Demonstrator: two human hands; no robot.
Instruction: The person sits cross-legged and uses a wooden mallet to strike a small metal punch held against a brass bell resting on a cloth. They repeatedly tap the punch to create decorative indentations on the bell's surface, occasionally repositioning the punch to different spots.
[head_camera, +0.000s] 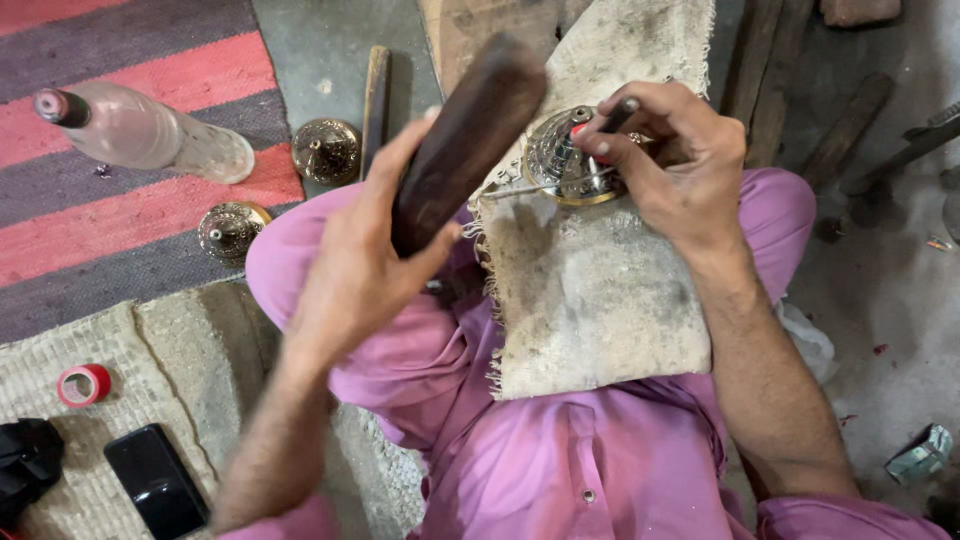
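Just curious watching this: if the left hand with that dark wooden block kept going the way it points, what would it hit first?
Most likely the thin tool pinched in the right hand, held over the round engraved metal piece on the cloth pad. The left hand aims its wooden block up-right toward it, though depth is unclear.

Bare cloth (590, 300) below metal disc (572, 160) open; wooden mallet (465, 140) blocks left approach.

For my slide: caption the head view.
Left hand raises dark wooden mallet; right hand steadies thin chisel on ornate brass disc.
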